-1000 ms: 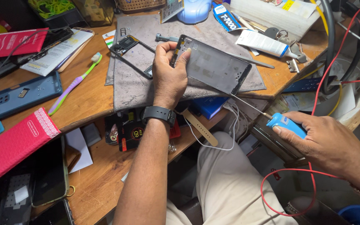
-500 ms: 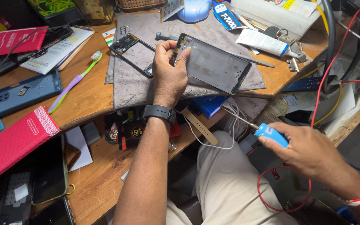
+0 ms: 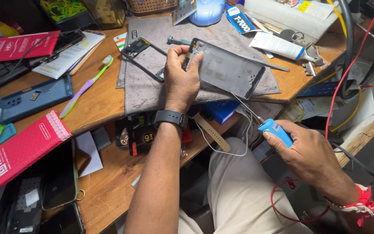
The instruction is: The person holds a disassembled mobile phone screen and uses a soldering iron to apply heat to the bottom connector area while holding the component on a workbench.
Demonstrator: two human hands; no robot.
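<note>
My left hand (image 3: pixel 182 76) grips the left end of a dark grey phone screen panel (image 3: pixel 230 69), tilted up off a grey cloth mat (image 3: pixel 148 93) on the wooden desk. A black phone frame (image 3: pixel 141 54) lies on the mat just left of this hand. My right hand (image 3: pixel 310 151) is lower right, off the desk edge over my lap, closed around a blue-handled soldering iron (image 3: pixel 275 131) whose thin metal tip points up-left toward the panel's lower corner without touching it. A red wire (image 3: pixel 282 208) loops below this hand.
A blue phone back cover (image 3: pixel 33 97), a toothbrush (image 3: pixel 87 86), red boxes (image 3: pixel 18 149), white glue tubes (image 3: pixel 278 45), tweezers and small tools crowd the desk (image 3: pixel 96 104). Phones (image 3: pixel 59 182) lie on the lower shelf. Red and black cables (image 3: pixel 347 65) hang at right.
My right hand with the blue soldering iron has moved left and up toward the desk edge and the panel. My left hand and the panel have stayed put.
</note>
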